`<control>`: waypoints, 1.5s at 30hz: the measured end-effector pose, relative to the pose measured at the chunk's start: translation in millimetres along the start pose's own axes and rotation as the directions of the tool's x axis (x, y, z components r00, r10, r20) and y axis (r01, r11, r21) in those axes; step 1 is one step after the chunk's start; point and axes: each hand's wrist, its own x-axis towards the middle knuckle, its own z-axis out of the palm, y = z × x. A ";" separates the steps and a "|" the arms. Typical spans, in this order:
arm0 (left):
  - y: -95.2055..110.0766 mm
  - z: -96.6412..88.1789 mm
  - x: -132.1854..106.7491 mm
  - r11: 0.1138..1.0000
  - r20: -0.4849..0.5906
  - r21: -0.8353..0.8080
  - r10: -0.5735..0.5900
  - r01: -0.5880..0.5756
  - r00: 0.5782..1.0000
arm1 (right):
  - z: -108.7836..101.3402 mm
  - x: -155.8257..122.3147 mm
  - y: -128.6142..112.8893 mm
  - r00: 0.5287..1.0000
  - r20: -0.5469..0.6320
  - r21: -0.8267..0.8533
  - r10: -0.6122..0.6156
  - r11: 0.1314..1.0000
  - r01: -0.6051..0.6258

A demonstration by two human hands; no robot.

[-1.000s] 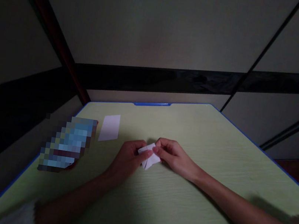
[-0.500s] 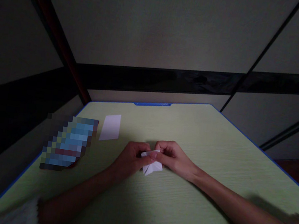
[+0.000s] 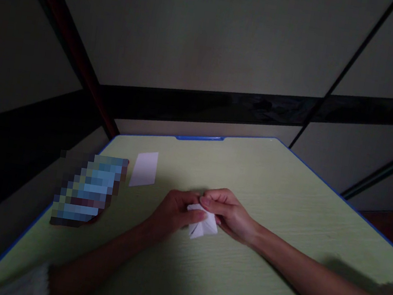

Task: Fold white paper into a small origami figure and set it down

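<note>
A small folded piece of white paper (image 3: pixel 208 225) with several creases is held between my two hands over the table. My left hand (image 3: pixel 176 208) grips it from the left, the thumb lying flat across its face and the fingers behind. On the far right edge, my right hand (image 3: pixel 233 212) pinches the paper between thumb and curled fingers. The fingers behind the paper are partly hidden. Both hands are closed and nearly touch at the paper's far edge.
A flat white sheet of paper (image 3: pixel 144 169) lies on the light green table (image 3: pixel 255 274) at the left. Beside it, near the left edge, is a blurred-out flat object (image 3: pixel 92 191). The table has a blue rim and a blue handle (image 3: pixel 200 138) at the back, against dark panels.
The folded paper has shifted slightly towards me and to the right, and more of its face shows. My right thumb has moved to the paper's far edge.
</note>
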 end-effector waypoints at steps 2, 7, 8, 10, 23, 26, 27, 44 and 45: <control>-3.1 0.0 0.5 0.998 -0.048 -0.026 -0.052 0.051 0.997 | -3.5 1.2 0.1 1.000 -0.007 -0.074 -0.017 0.997 0.016; -7.2 -0.7 1.8 0.997 -0.136 -0.053 -0.055 0.049 0.989 | -6.5 1.3 -2.2 0.998 -0.047 -0.203 -0.043 0.979 0.032; -7.7 -0.8 2.1 0.997 -0.137 -0.056 -0.053 0.046 0.989 | -6.4 1.2 -2.4 0.998 -0.053 -0.208 -0.040 0.978 0.028; -8.9 -1.0 2.9 0.997 -0.134 -0.059 -0.057 0.049 0.989 | -6.3 1.5 -2.0 0.998 -0.047 -0.187 -0.032 0.982 0.023; -4.3 -1.1 -1.2 0.996 -0.190 0.084 0.058 -0.043 0.980 | -1.8 -1.4 -10.8 1.000 0.013 -0.330 0.016 0.944 -0.011; -1.7 1.0 -1.4 0.997 -0.190 0.071 0.043 -0.030 0.981 | -0.5 -2.6 -11.8 1.000 0.007 -0.306 0.005 0.952 -0.003; -1.6 1.7 -0.9 0.998 -0.186 0.061 0.034 -0.023 0.982 | -0.5 -2.8 -11.4 1.000 0.006 -0.288 0.001 0.958 0.001; -17.4 -3.3 6.0 0.989 -0.313 -0.137 0.009 -0.054 0.950 | -5.7 1.8 -9.6 0.968 -0.155 -0.158 -0.199 0.972 0.174; -15.3 -2.6 5.6 0.989 -0.305 -0.135 0.010 -0.054 0.952 | -5.4 1.6 -9.7 0.964 -0.166 -0.165 -0.208 0.970 0.181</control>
